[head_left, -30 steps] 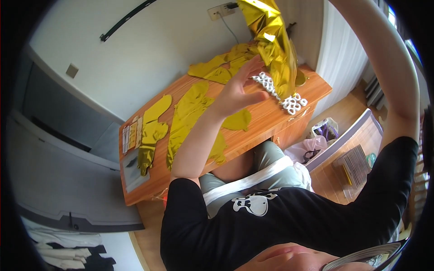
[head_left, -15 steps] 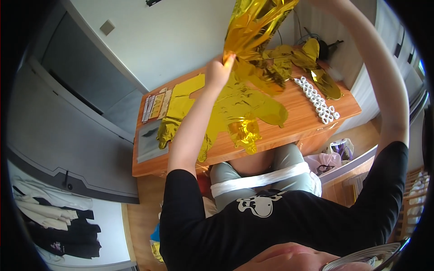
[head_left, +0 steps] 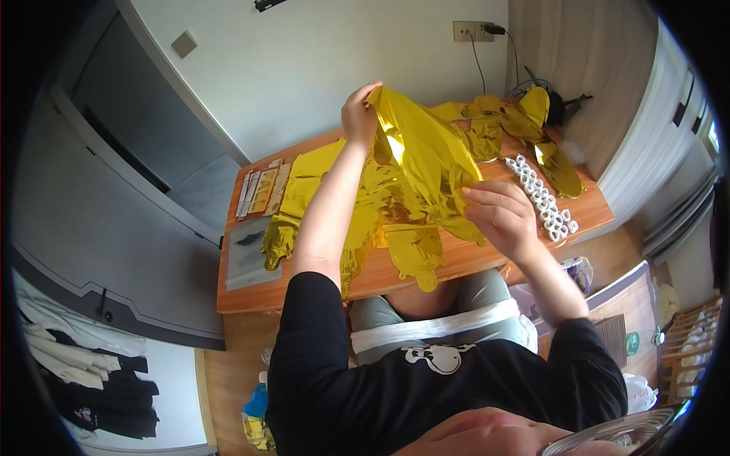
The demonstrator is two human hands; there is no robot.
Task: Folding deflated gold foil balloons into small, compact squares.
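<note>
Between my two hands stretches a shiny gold foil sheet that looks like a flat, uninflated foil balloon (head_left: 427, 146). My left hand (head_left: 359, 115) is closed on its upper left corner, raised above the far side of the table. Lower and to the right, my right hand (head_left: 506, 219) pinches its right edge. More gold foil pieces (head_left: 319, 169) lie flat and overlapping on the table under the held one. One piece with a small tab (head_left: 417, 254) reaches over the near edge. Where the lifted foil ends and the lower pieces begin is hard to make out.
The wooden table (head_left: 247, 292) carries a row of white ribbon rolls (head_left: 541, 199) on the right and crumpled gold foil (head_left: 525, 121) behind them. Flat packets (head_left: 262, 188) and a clear plastic sleeve (head_left: 247, 254) lie at left. A wall socket (head_left: 473, 31) has cords plugged in.
My right hand has come down from the upper right to the foil's right edge. The lifted foil has dropped lower and spread between both hands. My left hand has shifted slightly left.
</note>
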